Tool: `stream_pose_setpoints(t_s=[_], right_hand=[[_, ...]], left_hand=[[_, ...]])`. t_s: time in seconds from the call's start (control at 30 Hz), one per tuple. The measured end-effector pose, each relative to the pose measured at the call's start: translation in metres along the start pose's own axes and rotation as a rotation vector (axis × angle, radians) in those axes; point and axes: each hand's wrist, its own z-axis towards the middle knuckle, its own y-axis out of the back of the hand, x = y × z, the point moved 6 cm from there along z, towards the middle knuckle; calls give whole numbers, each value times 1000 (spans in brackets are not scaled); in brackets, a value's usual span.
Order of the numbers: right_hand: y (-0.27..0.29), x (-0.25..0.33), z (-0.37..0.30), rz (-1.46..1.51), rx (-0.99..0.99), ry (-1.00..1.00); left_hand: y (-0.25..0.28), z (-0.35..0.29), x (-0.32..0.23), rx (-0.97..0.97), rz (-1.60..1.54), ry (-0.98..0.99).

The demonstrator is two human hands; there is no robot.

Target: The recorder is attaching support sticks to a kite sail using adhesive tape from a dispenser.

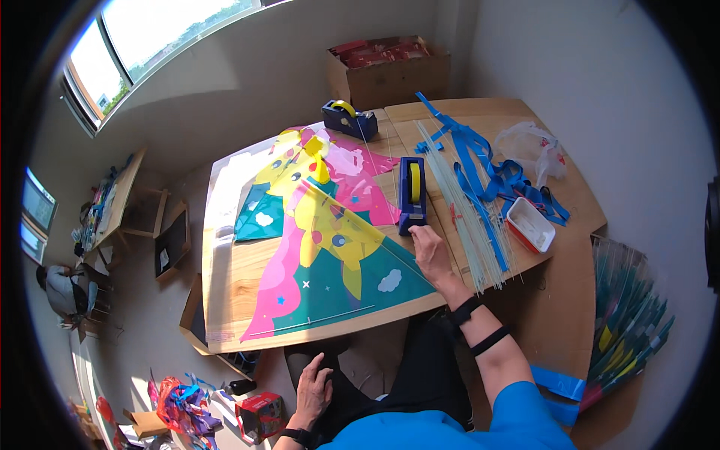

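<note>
- A wooden table [232, 262] is standing in a sunlit room, under a curved window [150, 30] and beside a pale wall.
- Two colourful kites are lying on the table. The near kite [337, 270] is a triangle in yellow, pink and teal, reaching the table's front edge. The far kite [315, 176] is lying behind it, partly overlapped.
- Two dark blue tape dispensers are sitting on the table, each carrying a yellow roll. The near dispenser [412, 193] is standing just beyond the near kite's right corner; the far dispenser [349, 118] is sitting at the table's back edge.
- The right hand [433, 253] is resting on the near kite's right corner, just below the near dispenser, fingers loosely curled. Whether it is pinching anything I cannot tell.
- The left hand [313, 390] is lying on the person's lap below the table edge, fingers spread and holding nothing.
- One bundle of thin pale rods [469, 217] is lying to the right of the hand, with a tangle of blue ribbons [487, 169] beyond it.
- One small white tray with a red rim [530, 224] is sitting near the ribbons.
- One open cardboard box [390, 67] holding red packets is standing against the far wall.
- One crumpled clear plastic bag [536, 150] is lying at the table's right.
</note>
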Motion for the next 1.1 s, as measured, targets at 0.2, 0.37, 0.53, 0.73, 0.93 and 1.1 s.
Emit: stream_pose_setpoints(t_s=[0.2,0.37,0.53,0.73,0.93,1.1], right_hand=[[-114,-29,126,-230,297,-294],[-164,-105,157,-424,181,-627],[-187,-108,157,-567,164,-719],[-165,-96,188,-619,96,-704],[-69,-49,242,-736,181,-504],[-21,-11,107,558,237,-638]], left_hand=[[5,15,-21,136,-97,16],[33,34,-35,20,-302,148],[28,39,-13,33,-326,192],[32,56,-2,24,-371,194],[11,51,9,20,-344,54],[-8,73,-16,77,-992,419]])
